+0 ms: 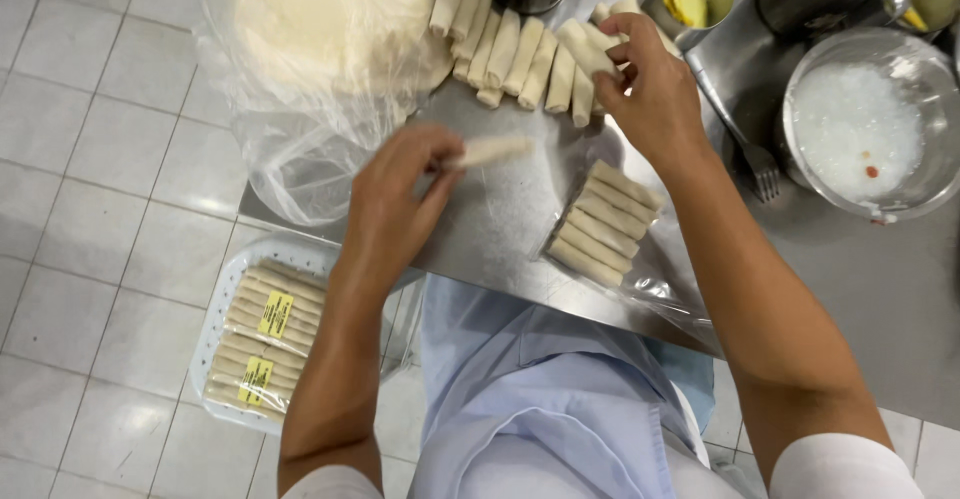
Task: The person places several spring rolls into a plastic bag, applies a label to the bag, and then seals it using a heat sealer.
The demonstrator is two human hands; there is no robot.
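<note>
Left hand (395, 209) pinches roll (490, 151) near table edge (330, 244); right hand (645, 84) grips row roll (585, 47)

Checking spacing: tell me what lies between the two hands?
Head view: only bare steel table between the left hand, holding one roll, and the right hand.

Steel worktable (880, 289) over pale grey tiled floor (90, 159) w/ darker grout, lit evenly.
</note>
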